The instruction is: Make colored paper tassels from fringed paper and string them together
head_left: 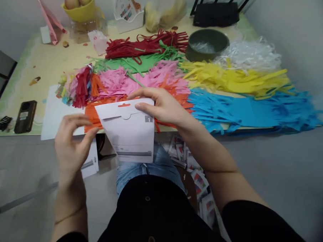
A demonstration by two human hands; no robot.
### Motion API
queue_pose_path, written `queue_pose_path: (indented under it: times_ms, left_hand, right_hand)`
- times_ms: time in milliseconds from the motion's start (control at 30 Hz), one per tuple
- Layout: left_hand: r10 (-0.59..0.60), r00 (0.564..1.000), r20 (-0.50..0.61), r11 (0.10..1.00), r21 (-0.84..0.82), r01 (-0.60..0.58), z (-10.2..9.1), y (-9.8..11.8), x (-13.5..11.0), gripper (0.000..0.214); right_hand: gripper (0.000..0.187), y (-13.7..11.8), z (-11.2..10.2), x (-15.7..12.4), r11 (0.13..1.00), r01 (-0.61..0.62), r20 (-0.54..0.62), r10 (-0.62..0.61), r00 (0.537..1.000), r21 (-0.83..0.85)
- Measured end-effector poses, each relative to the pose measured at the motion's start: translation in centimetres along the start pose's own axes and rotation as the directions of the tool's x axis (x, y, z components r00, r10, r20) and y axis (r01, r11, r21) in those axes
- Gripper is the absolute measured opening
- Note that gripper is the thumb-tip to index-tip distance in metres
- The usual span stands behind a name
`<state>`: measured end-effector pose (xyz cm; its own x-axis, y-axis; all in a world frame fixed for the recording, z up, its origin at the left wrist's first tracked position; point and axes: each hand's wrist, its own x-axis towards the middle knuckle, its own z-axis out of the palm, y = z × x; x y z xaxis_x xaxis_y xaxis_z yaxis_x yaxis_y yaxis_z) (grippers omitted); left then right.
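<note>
My right hand [158, 103] pinches the top right of a white paper packet [131, 134] with a red-edged hang slot, a flap and a small grey "1" label. The packet hangs over my lap, just in front of the table edge. My left hand [73, 138] is to the left of the packet, apart from it, thumb and fingers spread with nothing between them. Behind the packet lie orange fringed paper strips [93, 114]. A bundle of mixed-colour tassels [81, 85] rests on a white sheet [53, 112] beyond my left hand.
Pink [112, 83], green [142, 65], dark red [143, 45], yellow [238, 79] and blue fringed paper [239, 110] cover the table. A green bowl [192, 52], white strands [250, 55], a router [216, 13] and a phone [25, 117] sit around them. Several packets [200, 183] lie below right.
</note>
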<state>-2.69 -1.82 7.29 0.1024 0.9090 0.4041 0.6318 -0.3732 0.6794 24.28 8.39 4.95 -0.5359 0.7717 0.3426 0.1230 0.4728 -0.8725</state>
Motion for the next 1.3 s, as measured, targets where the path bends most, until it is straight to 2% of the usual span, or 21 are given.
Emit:
queue_pose_path:
  times_ms: [33,67,167,333,367,467,567,733,800,867,933,1067,1167,1233,1300]
  left_hand:
    - [-0.084,0.989,-0.125,0.995,-0.065,0.076,0.7,-0.6,0.3,0.010]
    - [-0.167,0.972,-0.166,0.978,-0.151,0.142,1.4,-1.2,0.6,0.015]
    - [-0.326,0.942,-0.083,0.893,-0.355,0.278,3.0,-2.8,1.3,0.022]
    - [-0.401,0.906,-0.136,0.806,-0.522,0.278,4.2,-2.8,1.6,0.028]
    - [-0.430,0.893,-0.133,0.774,-0.564,0.288,4.4,-2.7,1.7,0.031]
    - [-0.492,0.858,-0.150,0.703,-0.650,0.290,5.4,-2.5,2.1,0.043]
    - [-0.483,0.858,-0.174,0.723,-0.633,0.278,6.0,-2.5,2.4,0.045]
    - [-0.450,0.884,-0.127,0.772,-0.553,0.314,5.8,-2.4,2.3,0.041]
    - [-0.413,0.905,-0.097,0.800,-0.513,0.310,5.5,-2.3,2.1,0.040]
    - [-0.388,0.917,-0.088,0.820,-0.488,0.300,5.4,-2.3,1.9,0.043]
    - [-0.388,0.918,-0.080,0.823,-0.478,0.306,5.4,-2.4,2.0,0.049]
    - [-0.355,0.933,-0.059,0.861,-0.411,0.302,6.2,-1.9,2.7,0.056]
    - [-0.325,0.946,-0.018,0.879,-0.374,0.295,6.3,-1.1,3.2,0.058]
    - [-0.329,0.943,-0.035,0.874,-0.389,0.291,5.8,-1.1,2.7,0.053]
    - [-0.333,0.929,-0.164,0.877,-0.415,0.241,5.2,-2.0,1.2,0.041]
  right_hand:
    - [0.035,-0.2,0.3,0.0,1.000,0.006,0.007,-0.006,1.000,0.004]
    - [0.036,-0.4,0.5,-0.1,1.000,0.008,0.009,-0.008,1.000,0.005]
    - [0.042,-0.6,0.5,-0.4,1.000,-0.019,0.018,0.019,1.000,0.006]
    - [0.052,-0.1,-0.5,-1.1,0.985,-0.140,0.193,0.119,0.974,0.100]
    - [0.052,-0.1,-0.5,-1.2,0.986,-0.139,0.181,0.122,0.976,0.087]
    - [0.050,0.0,-0.2,-1.6,0.996,-0.061,0.027,0.063,0.998,-0.060]
    - [0.047,0.0,0.1,-1.8,0.989,-0.022,-0.015,0.020,1.000,-0.150]
    - [0.035,-0.8,-1.1,-1.2,0.985,-0.091,0.208,0.121,0.971,-0.148]
    - [0.030,-1.3,-1.7,-0.8,0.979,-0.042,0.272,0.097,0.957,-0.201]
    - [0.030,-1.5,-1.8,-0.5,0.962,0.028,0.286,0.053,0.957,-0.272]
    - [0.031,-1.6,-1.4,-0.4,0.927,0.048,0.281,0.063,0.958,-0.373]
    - [0.028,-2.3,1.2,-0.8,0.790,-0.013,0.232,0.195,0.953,-0.612]
    - [0.033,-2.8,2.4,-0.6,0.730,-0.047,0.226,0.271,0.935,-0.682]
    - [0.027,-2.7,1.8,-0.2,0.743,-0.058,0.215,0.267,0.939,-0.667]
    - [0.026,-2.3,0.0,0.4,0.766,-0.083,0.115,0.202,0.973,-0.638]
